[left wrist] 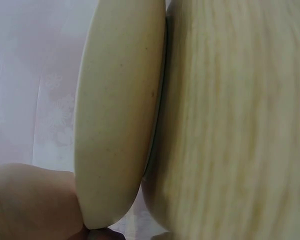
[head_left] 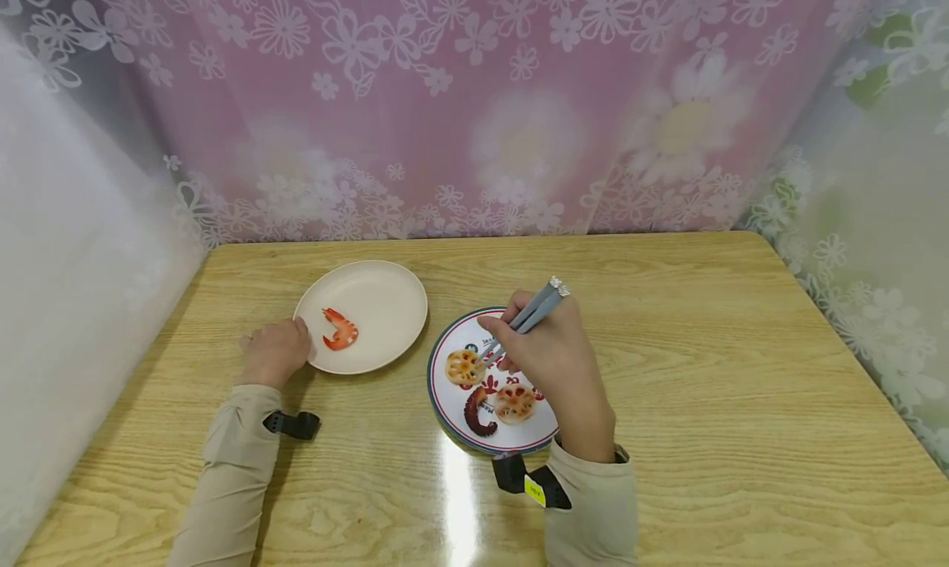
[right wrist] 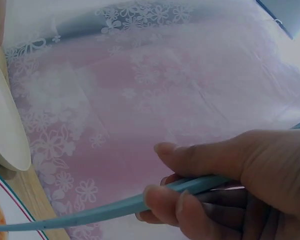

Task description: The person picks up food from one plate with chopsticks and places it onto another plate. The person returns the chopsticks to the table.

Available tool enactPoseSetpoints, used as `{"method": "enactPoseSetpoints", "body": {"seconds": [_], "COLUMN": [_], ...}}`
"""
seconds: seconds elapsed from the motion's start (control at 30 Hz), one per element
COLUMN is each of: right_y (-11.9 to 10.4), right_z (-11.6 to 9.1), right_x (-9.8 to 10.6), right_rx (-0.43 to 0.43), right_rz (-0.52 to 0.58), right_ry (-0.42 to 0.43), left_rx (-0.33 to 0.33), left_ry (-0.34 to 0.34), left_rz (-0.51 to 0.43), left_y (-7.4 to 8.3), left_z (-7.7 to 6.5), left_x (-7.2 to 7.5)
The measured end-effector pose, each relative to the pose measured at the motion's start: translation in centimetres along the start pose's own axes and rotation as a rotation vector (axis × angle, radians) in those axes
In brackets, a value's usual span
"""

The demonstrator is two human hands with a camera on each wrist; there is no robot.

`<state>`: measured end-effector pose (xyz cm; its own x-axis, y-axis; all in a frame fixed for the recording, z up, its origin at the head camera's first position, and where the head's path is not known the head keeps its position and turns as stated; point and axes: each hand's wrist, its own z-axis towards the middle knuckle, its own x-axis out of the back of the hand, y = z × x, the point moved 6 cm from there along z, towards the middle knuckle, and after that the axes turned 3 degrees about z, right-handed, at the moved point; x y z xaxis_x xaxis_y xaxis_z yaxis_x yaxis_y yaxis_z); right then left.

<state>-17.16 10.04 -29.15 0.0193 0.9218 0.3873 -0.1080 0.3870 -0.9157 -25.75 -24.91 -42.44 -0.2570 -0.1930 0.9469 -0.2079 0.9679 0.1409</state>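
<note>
A right hand (head_left: pixel 552 349), its grip curled around blue-gray chopsticks (head_left: pixel 535 307), works over a patterned plate (head_left: pixel 442 406) on the wood-grain counter (head_left: pixel 741 386), the tips at the edge of a lotus slice (head_left: pixel 458 369) lying at the plate's nine o'clock. A second slice (head_left: pixel 515 404) sits at four, a dark tentacle piece (head_left: pixel 471 410) at seven. Toward ten o'clock from that dish, a left hand (head_left: pixel 274 351) pinches the rim of a beige plate (head_left: pixel 389 311) at its eight o'clock, beside a shrimp (head_left: pixel 350 332). The step appears to be picking up the first slice, though whether the tips have it cannot be told from here; the next move seems to call for a firm squeeze, then a level lift.
</note>
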Motion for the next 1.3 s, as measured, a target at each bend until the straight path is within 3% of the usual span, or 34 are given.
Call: {"method": "enactPoseSetpoints", "body": {"seconds": [0.87,1.03,1.3], "right_y": [1.4,1.4,1.4], "right_z": [1.0,1.3,1.6], "right_x": [-1.5,-1.6,-1.6], "right_rx": [-0.031,-0.003,0.009], "right_rz": [-0.05,-0.097,-0.048], "right_ry": [-0.014,-0.003,0.002], "left_rx": [0.009,0.007,0.007], "left_ry": [-0.002,0.008,0.007], "left_rz": [-0.002,-0.002,-0.002], "left_y": [0.0,-0.1,0.0], "left_z": [0.2,0.2,0.1], "left_x": [0.1,0.1,0.3]}}
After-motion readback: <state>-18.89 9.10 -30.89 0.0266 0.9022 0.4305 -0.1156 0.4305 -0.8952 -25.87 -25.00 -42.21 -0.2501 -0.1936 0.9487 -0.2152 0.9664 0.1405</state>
